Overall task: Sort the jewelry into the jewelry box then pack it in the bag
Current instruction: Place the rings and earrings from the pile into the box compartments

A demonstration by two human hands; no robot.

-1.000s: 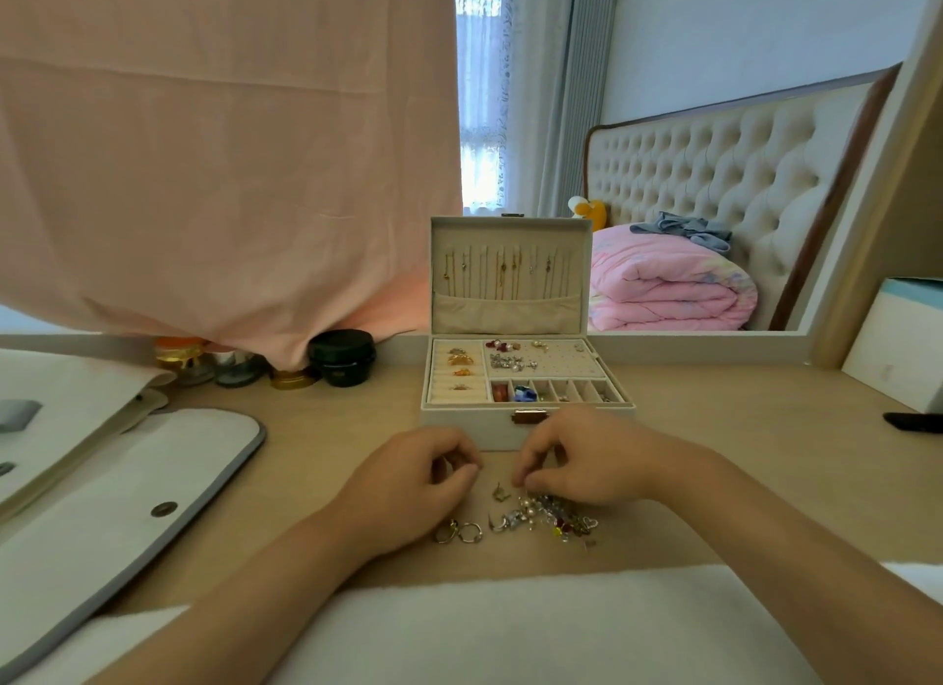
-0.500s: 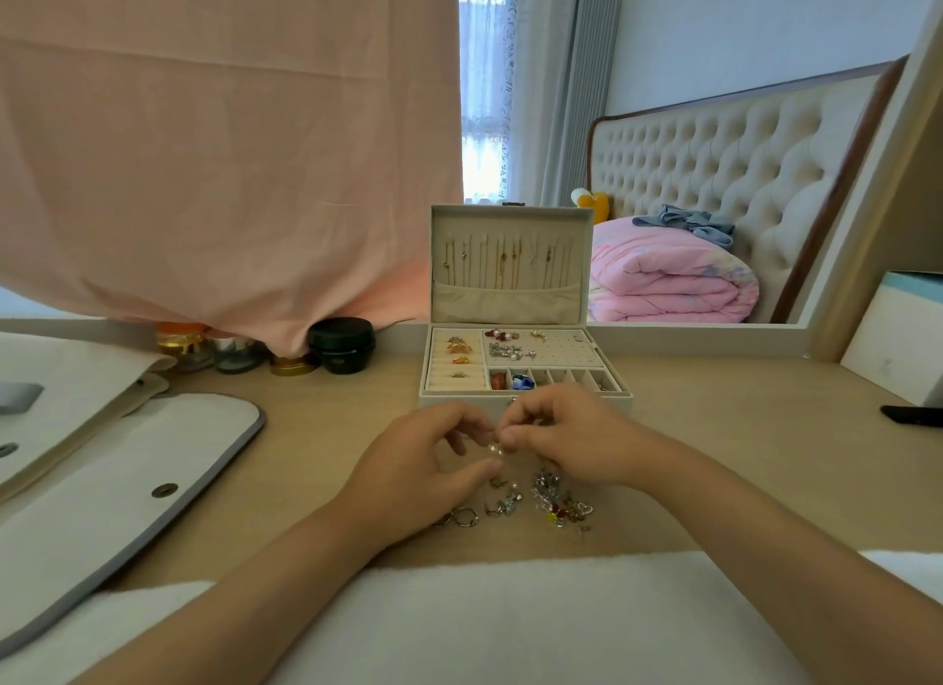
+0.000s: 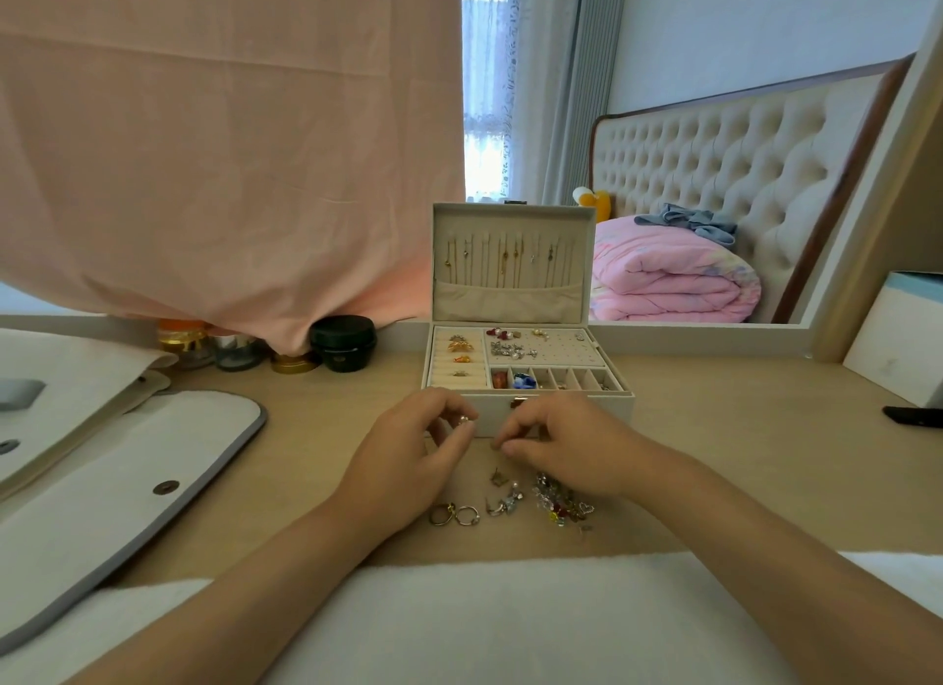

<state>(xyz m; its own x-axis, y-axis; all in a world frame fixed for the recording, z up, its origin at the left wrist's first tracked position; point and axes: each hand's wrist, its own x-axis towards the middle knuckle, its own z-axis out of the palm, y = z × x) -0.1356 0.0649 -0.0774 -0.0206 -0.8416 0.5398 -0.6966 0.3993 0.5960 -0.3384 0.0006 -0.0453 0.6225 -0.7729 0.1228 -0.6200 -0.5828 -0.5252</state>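
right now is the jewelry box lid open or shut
Open. The jewelry box lid stands upright behind the tray, with necklaces hanging inside it and the compartments uncovered.

A single head-worn wide-angle view looks forward and down over the tabletop [image 3: 740,455], close to the left hand [image 3: 408,460] and right hand [image 3: 566,444] at lower centre, facing the open jewelry box [image 3: 510,296] just beyond them.

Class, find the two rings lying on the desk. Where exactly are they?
In the head view the two rings lie side by side on the desk, just right of the left hand, at the left end of the loose jewelry.
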